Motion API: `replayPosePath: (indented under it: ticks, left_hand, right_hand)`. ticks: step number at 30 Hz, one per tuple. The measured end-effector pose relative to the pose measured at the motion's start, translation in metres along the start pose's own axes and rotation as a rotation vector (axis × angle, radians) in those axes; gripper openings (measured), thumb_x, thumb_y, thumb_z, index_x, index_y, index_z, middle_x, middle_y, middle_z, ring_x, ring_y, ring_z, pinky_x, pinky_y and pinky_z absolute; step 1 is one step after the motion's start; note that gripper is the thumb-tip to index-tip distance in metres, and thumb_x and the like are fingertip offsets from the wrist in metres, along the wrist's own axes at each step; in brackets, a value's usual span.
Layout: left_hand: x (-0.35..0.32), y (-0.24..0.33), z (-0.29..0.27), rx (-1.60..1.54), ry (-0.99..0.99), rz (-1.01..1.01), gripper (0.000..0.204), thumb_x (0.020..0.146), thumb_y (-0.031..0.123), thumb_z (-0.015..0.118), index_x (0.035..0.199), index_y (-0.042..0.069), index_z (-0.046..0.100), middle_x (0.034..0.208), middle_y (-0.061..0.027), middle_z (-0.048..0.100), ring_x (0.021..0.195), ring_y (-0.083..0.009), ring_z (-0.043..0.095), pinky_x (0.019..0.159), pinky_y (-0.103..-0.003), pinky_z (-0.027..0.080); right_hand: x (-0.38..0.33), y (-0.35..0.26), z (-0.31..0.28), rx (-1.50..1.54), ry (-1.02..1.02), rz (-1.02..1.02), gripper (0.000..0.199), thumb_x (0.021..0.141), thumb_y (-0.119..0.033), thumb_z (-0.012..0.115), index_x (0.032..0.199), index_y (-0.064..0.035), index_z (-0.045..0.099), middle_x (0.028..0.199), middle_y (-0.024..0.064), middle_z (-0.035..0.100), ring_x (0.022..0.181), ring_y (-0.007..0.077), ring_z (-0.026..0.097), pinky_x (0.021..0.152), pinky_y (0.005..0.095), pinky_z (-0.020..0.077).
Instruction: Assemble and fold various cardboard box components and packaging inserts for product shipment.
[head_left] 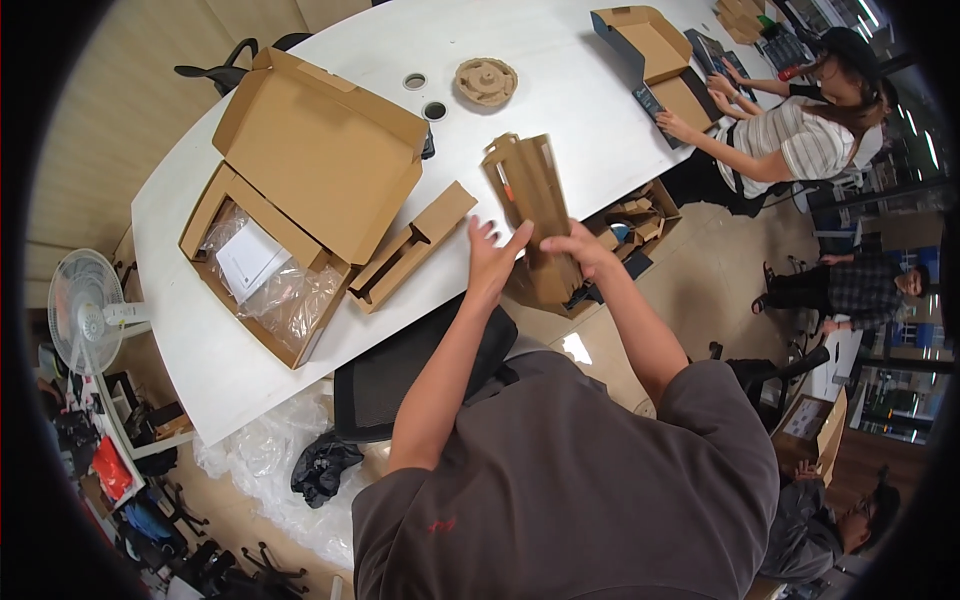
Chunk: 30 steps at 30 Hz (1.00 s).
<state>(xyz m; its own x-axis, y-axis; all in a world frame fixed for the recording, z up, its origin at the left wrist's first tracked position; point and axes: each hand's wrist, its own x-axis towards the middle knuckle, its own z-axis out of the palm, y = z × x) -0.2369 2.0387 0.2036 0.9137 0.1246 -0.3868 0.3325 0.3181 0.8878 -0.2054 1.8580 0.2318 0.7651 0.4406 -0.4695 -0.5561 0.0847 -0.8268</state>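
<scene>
A folded brown cardboard piece stands out over the table's front edge, slightly blurred, with a small orange-and-white mark on it. My right hand grips its lower right side, thumb across the front. Beside its left edge is my left hand, fingers spread and the thumb close to the cardboard; whether the thumb touches is unclear. Left of my hands lies a long, narrow cardboard insert with cut-out slots. Next to that sits an opened cardboard box, holding a white booklet and clear plastic wrap.
A round moulded pulp piece rests on the white table near two cable holes. Below the edge, a carton holds cardboard scraps. A black chair is tucked in front. At right, a co-worker handles another open box.
</scene>
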Motion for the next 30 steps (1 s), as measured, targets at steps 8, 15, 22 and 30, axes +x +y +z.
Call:
replayPosePath:
  ticks: [8,15,22,30]
  left_hand:
    - [-0.037,-0.033,0.011,-0.245,-0.297,-0.321,0.037,0.077,0.014,0.081,0.104,-0.002,0.061,0.095,-0.0096,0.066,0.082,-0.0163,0.065,0.072,-0.029,0.054]
    - [-0.07,-0.086,0.038,-0.493,-0.297,-0.616,0.034,0.08,0.008,0.077,0.105,-0.004,0.057,0.095,-0.0137,0.064,0.084,-0.0221,0.067,0.07,-0.033,0.058]
    - [-0.078,-0.137,0.077,-0.549,-0.137,-0.811,0.038,0.084,0.028,0.075,0.104,0.004,0.053,0.09,-0.0086,0.056,0.084,-0.0258,0.063,0.079,-0.041,0.054]
    - [-0.084,-0.207,0.138,-0.311,-0.02,-0.899,0.05,0.084,0.037,0.073,0.116,0.005,0.052,0.108,-0.0091,0.057,0.101,-0.0234,0.058,0.087,-0.041,0.048]
  right_hand:
    - [-0.056,0.065,0.047,-0.304,0.139,0.102,0.105,0.066,-0.014,0.078,0.147,0.0029,0.015,0.125,0.0187,0.052,0.114,0.0242,0.053,0.095,0.031,0.0442]
    - [-0.135,0.09,0.046,-0.723,0.536,0.04,0.121,0.06,-0.032,0.09,0.146,0.0068,0.013,0.134,0.0283,0.045,0.125,0.032,0.049,0.102,0.035,0.0409]
    - [-0.211,0.105,0.035,-0.994,0.627,-0.148,0.098,0.059,-0.029,0.09,0.138,-0.0042,0.038,0.128,0.0191,0.052,0.117,0.039,0.052,0.097,0.0418,0.0445]
    - [-0.222,0.154,-0.059,-0.851,0.782,-0.133,0.068,0.065,-0.011,0.083,0.124,-0.001,0.049,0.112,0.0197,0.061,0.098,0.0376,0.063,0.084,0.0408,0.0511]
